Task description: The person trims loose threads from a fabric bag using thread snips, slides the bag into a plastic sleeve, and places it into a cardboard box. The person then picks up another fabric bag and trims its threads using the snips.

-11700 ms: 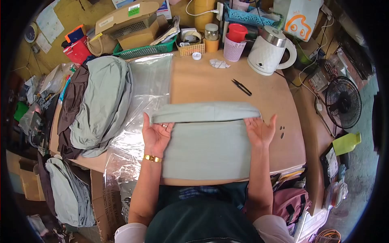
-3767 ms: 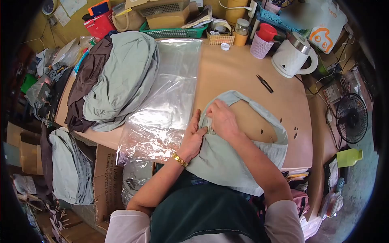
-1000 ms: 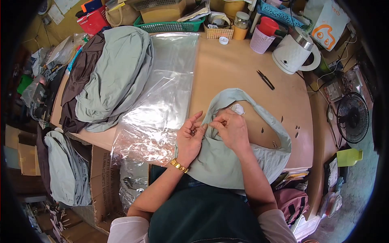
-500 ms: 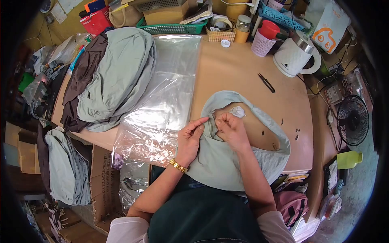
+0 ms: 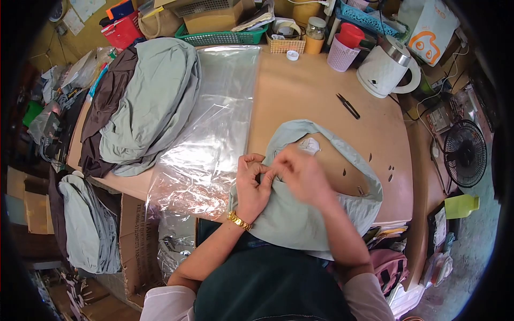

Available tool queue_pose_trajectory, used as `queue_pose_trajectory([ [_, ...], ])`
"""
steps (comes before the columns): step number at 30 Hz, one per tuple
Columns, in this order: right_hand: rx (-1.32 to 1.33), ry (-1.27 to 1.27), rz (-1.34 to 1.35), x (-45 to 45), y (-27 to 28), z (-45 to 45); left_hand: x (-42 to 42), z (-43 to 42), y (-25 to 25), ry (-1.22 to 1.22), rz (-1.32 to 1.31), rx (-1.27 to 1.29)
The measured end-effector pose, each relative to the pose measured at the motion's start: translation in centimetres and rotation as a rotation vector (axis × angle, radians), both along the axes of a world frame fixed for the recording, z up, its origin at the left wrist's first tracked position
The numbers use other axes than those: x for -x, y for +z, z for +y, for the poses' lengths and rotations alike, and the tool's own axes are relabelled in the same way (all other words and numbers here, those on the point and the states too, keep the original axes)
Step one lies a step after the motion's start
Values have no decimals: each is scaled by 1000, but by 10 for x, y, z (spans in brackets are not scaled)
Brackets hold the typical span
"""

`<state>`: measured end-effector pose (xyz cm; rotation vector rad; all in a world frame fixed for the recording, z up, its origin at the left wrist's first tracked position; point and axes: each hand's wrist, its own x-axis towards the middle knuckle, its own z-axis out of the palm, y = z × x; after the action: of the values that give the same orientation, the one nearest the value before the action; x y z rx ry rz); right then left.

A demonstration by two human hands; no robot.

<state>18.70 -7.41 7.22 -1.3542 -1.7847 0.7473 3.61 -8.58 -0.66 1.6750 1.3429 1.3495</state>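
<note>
Left hand (image 5: 252, 187) and right hand (image 5: 304, 174) pinch the grey-green cloth (image 5: 292, 222) between fingertips at the left side of its opening. The cloth lies at the table's (image 5: 300, 96) near edge. It appears light, limp and unbreakable; grip its banded rim.

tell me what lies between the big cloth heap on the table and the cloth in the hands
A clear plastic sheet, then a strip of bare tabletop and the left hand; the head view shows it.
</note>
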Motion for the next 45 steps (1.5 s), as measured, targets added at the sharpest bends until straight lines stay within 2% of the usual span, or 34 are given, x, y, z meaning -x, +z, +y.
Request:
queue_pose_trajectory([
  [1, 6, -9, -88, -11, 7, 11, 0, 2, 0, -20, -50, 26],
  [3, -52, -241, -225, -55, 12, 54, 4, 2, -1, -40, -96, 57],
  [5, -323, -477, -662, -114, -17, 101, 10, 6, -6, -139, -166, 153],
  [7, -80, -665, -832, -137, -35, 120, 10, 7, -7, -163, -257, 202],
  [8, -80, -665, -829, -151, -55, 128, 11, 7, -8, -181, -346, 257],
  [10, -210, -556, -783, -176, -91, 144, 11, 9, -8, -167, -383, 263],
  [14, -159, -523, -660, -177, -77, 148, 10, 8, -3, -138, -400, 277],
  [16, 188, -381, 57, -138, -12, 115, 10, 8, -2, -133, -376, 275],
  [18, -31, -166, 86, -91, 11, 72, 9, 8, -2, -128, -358, 277],
  [20, 132, -35, 148, -58, 15, 28, 9, 8, -2, -126, -370, 274],
  [22, 3, 183, -16, -49, 3, 10, 9, 8, -3, -126, -374, 276],
  [25, 97, 132, -137, -35, 0, -3, 8, 8, -3, -130, -375, 274],
  [29, 136, 139, -135, -31, -10, 0, 8, 8, -2, -118, -327, 248],
  [31, 64, 135, -55, -31, -21, 3, 7, 8, -2, -106, -327, 241],
  [35, 125, 132, -62, -31, -30, 4, 7, 8, -4, -95, -301, 201],
  [41, 39, 184, -25, -32, -35, 5, 7, 8, -4, -64, -321, 186],
  [42, 99, 183, 49, -34, -39, 6, 7, 7, -3, -65, -321, 185],
  [44, 149, 176, 117, -42, -33, 12, 5, 6, 1, -27, -815, 364],
  [45, 47, 25, 165, -49, -20, 16, 6, 4, 11, 74, -782, 284],
])
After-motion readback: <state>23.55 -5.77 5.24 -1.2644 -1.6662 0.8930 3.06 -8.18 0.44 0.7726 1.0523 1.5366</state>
